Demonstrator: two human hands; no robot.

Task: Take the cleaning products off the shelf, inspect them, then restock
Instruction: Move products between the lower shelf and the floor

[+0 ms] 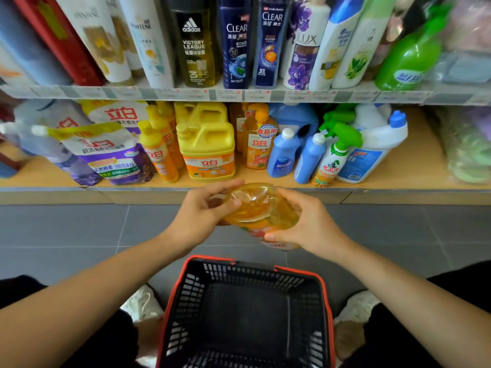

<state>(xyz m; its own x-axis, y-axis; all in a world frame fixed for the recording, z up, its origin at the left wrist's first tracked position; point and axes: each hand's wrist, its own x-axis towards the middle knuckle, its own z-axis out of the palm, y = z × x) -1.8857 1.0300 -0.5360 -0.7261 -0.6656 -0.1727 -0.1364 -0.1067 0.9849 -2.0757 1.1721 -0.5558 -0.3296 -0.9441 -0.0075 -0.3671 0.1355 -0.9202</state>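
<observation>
We note both hands grasping one orange detergent bottle (261, 213), base towards us; left hand (198, 219) at 9 o'clock, fingers curled. Right hand (309, 224) cups its 3 o'clock side, above the basket (328, 301).

A wooden shelf unit (414, 171) fills the upper half of the view, its lower board light brown with a grey front edge and its upper board fronted by a price-label strip (239, 94). Below it lies a floor of large grey tiles (66, 227) with pale grout lines, evenly lit.
</observation>
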